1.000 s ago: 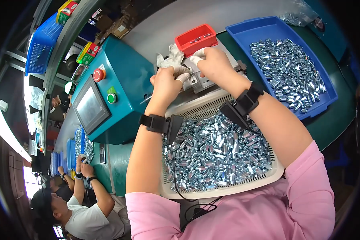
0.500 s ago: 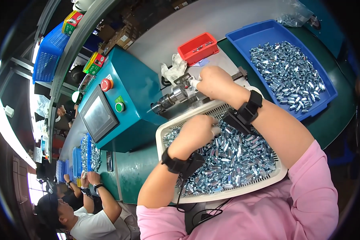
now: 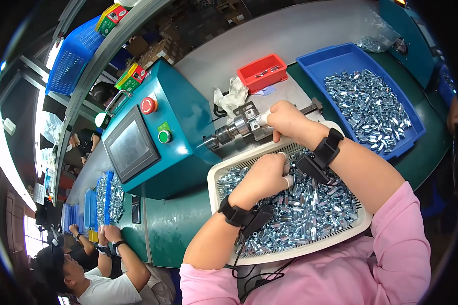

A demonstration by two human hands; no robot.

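My right hand (image 3: 289, 120) is at the metal clamping fixture (image 3: 253, 122) in front of the machine's chuck (image 3: 237, 126). Its fingers are curled, with a white cover on the fingertip against the fixture. Anything they grip is hidden. My left hand (image 3: 267, 177) hovers over a cream plastic basket (image 3: 215, 190) heaped with shiny hexagonal metal sleeves (image 3: 295, 218). White covers show on its fingers too, which are bent together toward the right; what is in them I cannot make out. Both wrists wear black straps with small boxes.
A teal machine (image 3: 175, 101) with a screen and buttons stands left of the fixture. Behind are a red bin (image 3: 262, 72) with a few metal parts and a white glove (image 3: 232, 95). A blue tray (image 3: 336, 53) of sleeves lies right. Another person (image 3: 94, 274) works at far left.
The whole view has shifted, so the bench appears lower and further right. My right hand stays at the fixture, its fingers bent differently. My left hand, blurred before, now shows sharply over the basket.
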